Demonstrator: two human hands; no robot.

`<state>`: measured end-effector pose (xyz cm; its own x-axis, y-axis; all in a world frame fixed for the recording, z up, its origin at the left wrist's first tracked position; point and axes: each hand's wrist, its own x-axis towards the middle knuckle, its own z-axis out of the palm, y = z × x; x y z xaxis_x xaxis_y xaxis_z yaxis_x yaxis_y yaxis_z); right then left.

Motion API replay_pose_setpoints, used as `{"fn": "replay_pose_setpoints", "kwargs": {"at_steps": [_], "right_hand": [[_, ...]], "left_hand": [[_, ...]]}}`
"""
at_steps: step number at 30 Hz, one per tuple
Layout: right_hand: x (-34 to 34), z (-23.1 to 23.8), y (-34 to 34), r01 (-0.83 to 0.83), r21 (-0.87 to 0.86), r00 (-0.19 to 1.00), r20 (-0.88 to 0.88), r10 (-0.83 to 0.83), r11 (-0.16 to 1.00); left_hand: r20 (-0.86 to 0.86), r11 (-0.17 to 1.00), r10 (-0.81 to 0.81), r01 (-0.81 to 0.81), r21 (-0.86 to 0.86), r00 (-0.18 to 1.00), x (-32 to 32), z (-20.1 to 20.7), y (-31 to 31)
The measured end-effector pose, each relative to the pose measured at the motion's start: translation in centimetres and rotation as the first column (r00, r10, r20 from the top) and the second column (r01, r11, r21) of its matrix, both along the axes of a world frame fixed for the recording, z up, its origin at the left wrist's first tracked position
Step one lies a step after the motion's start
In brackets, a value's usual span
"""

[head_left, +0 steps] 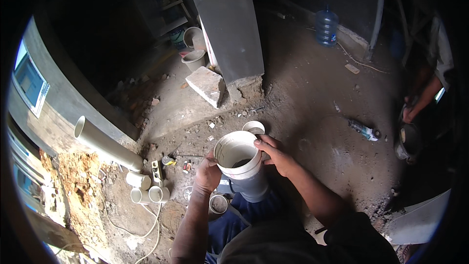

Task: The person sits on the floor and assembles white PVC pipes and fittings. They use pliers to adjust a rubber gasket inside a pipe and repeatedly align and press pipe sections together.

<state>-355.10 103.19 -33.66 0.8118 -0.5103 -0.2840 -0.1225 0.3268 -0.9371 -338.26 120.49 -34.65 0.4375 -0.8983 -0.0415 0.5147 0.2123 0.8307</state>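
Note:
My left hand and my right hand are closed round opposite sides of a short white plastic pipe piece above my lap. Its open mouth tilts up toward me, and pencil-like marks show near its rim. Directly below it is a grey pipe fitting, apparently joined to it; the joint is partly hidden. My right thumb lies over the rim, while my left fingers are mostly out of sight behind the wall. Just beyond stands another white pipe ring. A further pipe ring lies near my left forearm.
Left are a long white pipe, cut pipe pieces and a power strip with trailing cord. An angle grinder lies right, near another person's hand at a bucket. A pillar and broken block stand ahead.

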Motion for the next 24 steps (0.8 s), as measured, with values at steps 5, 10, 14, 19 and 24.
{"fn": "replay_pose_setpoints", "kwargs": {"at_steps": [5,10,14,19,24], "right_hand": [[1.4,-1.2,0.4,0.072,-0.019,0.981,0.182,-0.067,0.997],[1.8,-2.4,0.0,0.107,0.062,0.975,0.19,-0.117,0.992],[2.3,-2.6,0.2,0.139,0.067,0.974,0.174,-0.148,0.988],[3.0,-2.7,0.7,0.178,0.003,0.969,0.172,-0.176,0.984],[3.7,-2.7,0.7,0.179,-0.014,0.983,0.055,-0.178,0.984]], "left_hand": [[0.06,0.997,0.025,-0.021,-0.07,0.998,-1.7,-1.3,-0.5],[-0.057,0.988,0.113,-0.119,-0.099,0.992,-2.1,-2.2,-1.1],[-0.07,0.983,0.171,-0.174,-0.054,0.983,-2.0,-2.4,-1.3],[-0.09,0.988,0.148,-0.152,-0.036,0.985,-1.6,-2.3,-1.4],[-0.054,0.922,0.381,-0.375,0.092,0.923,-2.6,-1.7,-1.3]]}}
